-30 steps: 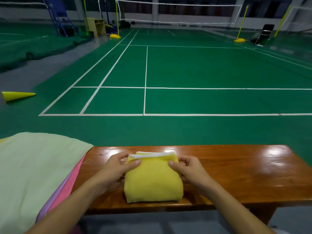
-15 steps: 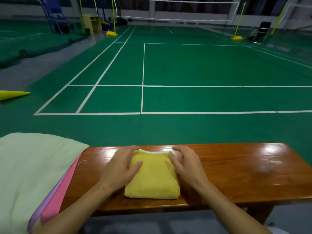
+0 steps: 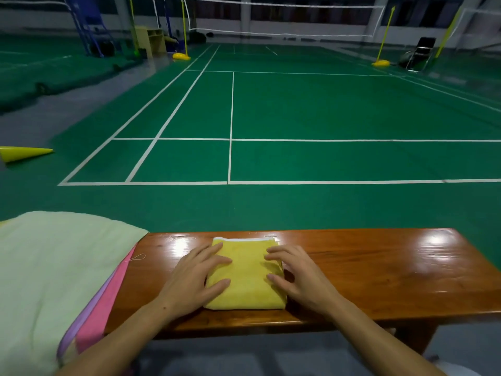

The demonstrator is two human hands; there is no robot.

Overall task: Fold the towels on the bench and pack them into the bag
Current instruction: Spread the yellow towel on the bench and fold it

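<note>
- The left hand now lies flat with spread, straight fingers on the left part of the folded yellow towel; a second ago its fingers pinched the towel's far edge.
- The right hand likewise rests flat and spread on the towel's right side, no longer lifting the white-trimmed edge.
- The towel sits pressed down as a compact rectangle on the wooden bench, near its front edge; its white border now lies flat along the far side instead of raised.
- At the bench's left end lies a pale green towel spread over a pink towel and a lilac layer, unchanged.
- Beyond the bench, the green court floor holds a yellow cone lying at the left; a net spans the far end.
</note>
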